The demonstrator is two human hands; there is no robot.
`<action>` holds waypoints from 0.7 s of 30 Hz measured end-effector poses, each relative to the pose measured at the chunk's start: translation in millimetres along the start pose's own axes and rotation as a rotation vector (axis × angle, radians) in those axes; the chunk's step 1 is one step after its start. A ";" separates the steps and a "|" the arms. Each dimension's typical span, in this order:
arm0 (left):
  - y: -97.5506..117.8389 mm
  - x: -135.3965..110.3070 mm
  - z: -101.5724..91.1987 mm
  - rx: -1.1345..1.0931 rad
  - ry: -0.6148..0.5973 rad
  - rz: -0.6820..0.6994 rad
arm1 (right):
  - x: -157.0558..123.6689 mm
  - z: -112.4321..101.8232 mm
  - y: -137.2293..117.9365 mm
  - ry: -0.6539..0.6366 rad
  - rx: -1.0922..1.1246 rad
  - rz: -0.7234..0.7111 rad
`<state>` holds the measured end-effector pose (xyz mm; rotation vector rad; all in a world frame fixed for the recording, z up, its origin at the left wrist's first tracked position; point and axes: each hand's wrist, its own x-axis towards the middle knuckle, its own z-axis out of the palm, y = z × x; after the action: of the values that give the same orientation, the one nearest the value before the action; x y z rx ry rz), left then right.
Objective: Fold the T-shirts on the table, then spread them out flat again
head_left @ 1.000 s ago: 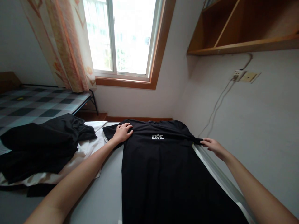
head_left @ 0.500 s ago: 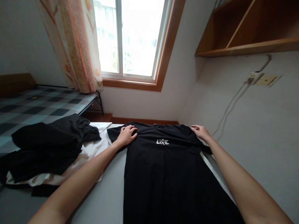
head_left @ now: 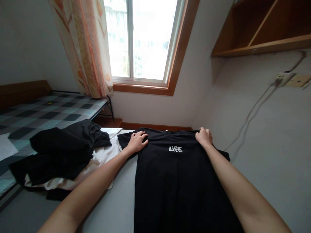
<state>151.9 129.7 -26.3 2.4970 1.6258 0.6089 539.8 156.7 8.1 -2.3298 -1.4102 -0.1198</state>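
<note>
A black T-shirt with white "Life" lettering lies spread out on a white surface, its collar toward the window. My left hand rests on the shoulder at the left sleeve, palm down with fingers spread. At the opposite shoulder, my right hand has its fingers curled closed on the shirt's edge. Part of the right sleeve shows beyond my right forearm.
On the left lies a pile of dark clothes over white cloth. Behind it is a bed with a checkered mattress. A wall with a cord and a wooden shelf stand close on the right.
My right hand has moved inward from the sleeve side to the shoulder and its fingers have closed on the T-shirt. My left hand stays on the left shoulder. The view has shifted left.
</note>
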 end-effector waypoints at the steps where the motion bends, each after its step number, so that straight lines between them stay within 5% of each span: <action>1: 0.5 0.1 -0.3 0.012 -0.007 -0.003 | -7.8 2.2 -7.6 0.000 -0.020 -0.101; 4: 2.1 -0.7 -1.3 0.065 -0.022 -0.051 | -36.1 13.0 -30.6 -0.158 -0.055 -0.360; 8: 5.9 -8.3 -5.1 0.163 0.025 -0.196 | -68.1 28.2 -48.3 -0.377 -0.123 -0.377; 14: 8.4 -19.4 -9.2 0.159 -0.108 -0.327 | -74.0 33.0 -52.2 -0.362 -0.141 -0.336; 21: -15.8 0.0 -10.9 0.144 -0.169 -0.335 | -60.5 41.8 -65.0 -0.358 -0.121 -0.320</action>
<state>134.2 134.9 -21.0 2.2132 2.0168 0.2424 448.6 149.0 -27.3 -2.2807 -1.9972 0.1327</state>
